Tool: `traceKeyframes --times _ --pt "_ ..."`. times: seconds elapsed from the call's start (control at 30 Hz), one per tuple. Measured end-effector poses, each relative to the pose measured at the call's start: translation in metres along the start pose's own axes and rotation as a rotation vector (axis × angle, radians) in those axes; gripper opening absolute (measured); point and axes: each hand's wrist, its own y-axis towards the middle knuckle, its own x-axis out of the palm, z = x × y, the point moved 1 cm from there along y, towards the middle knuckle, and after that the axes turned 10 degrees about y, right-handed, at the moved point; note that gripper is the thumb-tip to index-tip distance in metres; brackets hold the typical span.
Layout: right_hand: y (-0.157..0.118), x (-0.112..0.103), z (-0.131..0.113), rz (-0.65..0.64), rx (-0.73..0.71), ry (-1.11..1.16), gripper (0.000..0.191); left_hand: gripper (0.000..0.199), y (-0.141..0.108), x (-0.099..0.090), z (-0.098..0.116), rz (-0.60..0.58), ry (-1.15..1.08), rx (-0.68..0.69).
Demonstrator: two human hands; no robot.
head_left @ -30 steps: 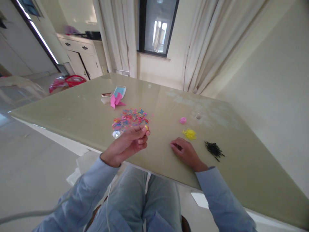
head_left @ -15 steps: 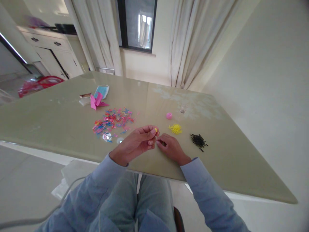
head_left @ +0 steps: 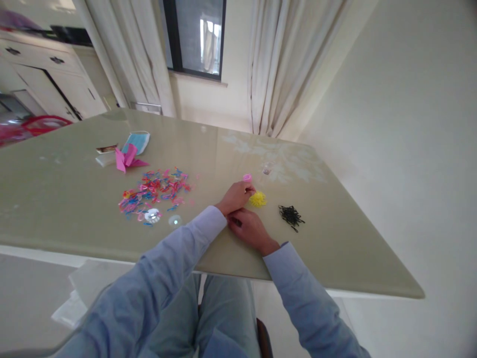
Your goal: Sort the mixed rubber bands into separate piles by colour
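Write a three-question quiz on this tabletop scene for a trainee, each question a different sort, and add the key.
1. Fill in the blank: the person's ____ hand has its fingertips nearest the yellow pile.
2. True or false: the folded pink piece lies up against the blue face mask.
3. Which pile lies farthest to the person's right?
A) the multicoloured pile
B) the yellow pile
C) the black pile

Key: 1. left, as in left hand; 2. true; 3. C

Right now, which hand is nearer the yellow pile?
Left: left hand is at the left edge of the yellow pile; right hand is farther off, toward the person.
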Motion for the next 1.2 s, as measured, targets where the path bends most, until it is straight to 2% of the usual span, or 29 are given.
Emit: traceKeyframes --times 0.23,0.43,0.57,0.77,0.87,0.93,1.07,1.2 --pt "0.0 -0.001 0.0 -0.007 -0.018 0.053 0.012 0.018 -0.002 0.001 -0.013 -0.009 -0.034 -0.021" --pt "0.0 -0.004 -0.001 -0.006 -0.038 0.102 0.01 0.021 -0.023 -0.023 -0.034 0.007 -0.015 -0.064" --pt "0.0 -0.007 0.0 0.002 -0.057 0.116 0.01 0.02 -0.057 -0.045 -0.044 -0.007 0.051 -0.028" --pt "0.0 -0.011 -0.001 0.072 -0.08 0.131 0.013 0.02 -0.133 -0.07 -0.053 0.037 -0.021 0.045" --pt "0.001 -0.013 0.002 0.109 -0.031 0.163 0.014 0.022 -0.161 -0.079 -0.06 0.079 -0.063 0.075" --pt "0.004 -0.013 0.004 0.153 0.044 0.199 0.015 0.021 -0.169 -0.082 -0.065 0.108 -0.101 0.051" --pt "0.02 -0.005 -0.005 0.238 0.134 0.233 0.018 0.02 -0.171 -0.085 -0.068 0.142 -0.19 -0.037" --pt "0.062 0.015 -0.039 0.195 -0.007 0.228 0.018 0.02 -0.17 -0.084 -0.068 0.175 -0.247 -0.057"
